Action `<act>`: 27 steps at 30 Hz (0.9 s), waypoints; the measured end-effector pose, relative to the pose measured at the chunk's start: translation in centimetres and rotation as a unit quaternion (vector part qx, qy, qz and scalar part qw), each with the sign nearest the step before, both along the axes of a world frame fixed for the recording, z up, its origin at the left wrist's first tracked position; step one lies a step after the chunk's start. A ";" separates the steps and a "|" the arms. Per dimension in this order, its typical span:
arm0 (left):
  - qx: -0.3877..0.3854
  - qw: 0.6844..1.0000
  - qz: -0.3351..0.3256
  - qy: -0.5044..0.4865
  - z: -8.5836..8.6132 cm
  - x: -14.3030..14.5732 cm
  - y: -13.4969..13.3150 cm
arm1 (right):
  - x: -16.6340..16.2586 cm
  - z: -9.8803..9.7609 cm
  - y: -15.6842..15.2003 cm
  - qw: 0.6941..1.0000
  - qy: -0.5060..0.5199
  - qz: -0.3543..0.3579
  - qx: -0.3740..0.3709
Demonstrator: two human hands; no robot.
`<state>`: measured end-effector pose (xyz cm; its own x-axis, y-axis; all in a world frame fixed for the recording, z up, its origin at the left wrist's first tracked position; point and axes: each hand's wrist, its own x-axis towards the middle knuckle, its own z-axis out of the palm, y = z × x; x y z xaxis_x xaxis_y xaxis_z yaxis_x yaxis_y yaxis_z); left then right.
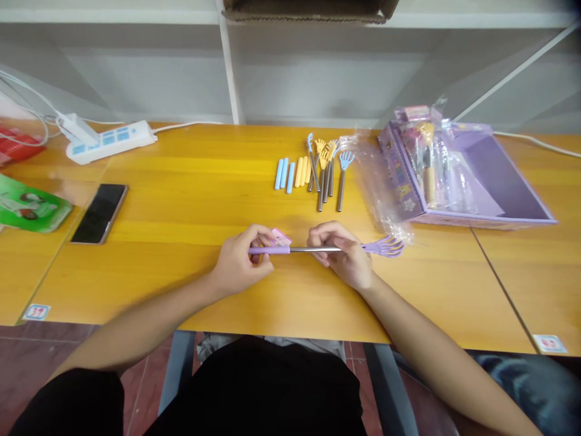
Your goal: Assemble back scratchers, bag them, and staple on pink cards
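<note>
I hold a purple back scratcher (384,246) level over the yellow table (181,194). Its metal rod is drawn out between my hands. My left hand (240,261) is closed round the purple handle, where a small pink tag sticks up. My right hand (342,257) pinches the metal rod near the claw-shaped head, which points right.
Behind my hands lie several loose blue and yellow handles (291,173) and several metal rods with claw heads (327,172). A purple box (472,175) with clear wrapping stands at the right. A black phone (100,213), a white power strip (111,141) and a green packet (27,206) lie at the left.
</note>
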<state>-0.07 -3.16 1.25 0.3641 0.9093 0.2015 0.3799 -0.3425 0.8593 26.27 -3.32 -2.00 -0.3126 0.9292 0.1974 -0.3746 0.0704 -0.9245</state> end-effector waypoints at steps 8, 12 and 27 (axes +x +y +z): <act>-0.014 1.000 0.009 -0.017 -0.2 0.7 -0.6 | -0.7 0.2 -0.2 1.000 -0.005 0.022 0.009; -0.005 1.000 0.005 -0.030 0.2 1.2 -1.0 | -1.2 0.2 -0.4 0.999 0.003 0.039 0.026; -0.034 0.998 0.010 -0.048 -0.1 1.7 -1.7 | -2.2 -0.2 -0.7 0.994 0.019 0.072 0.074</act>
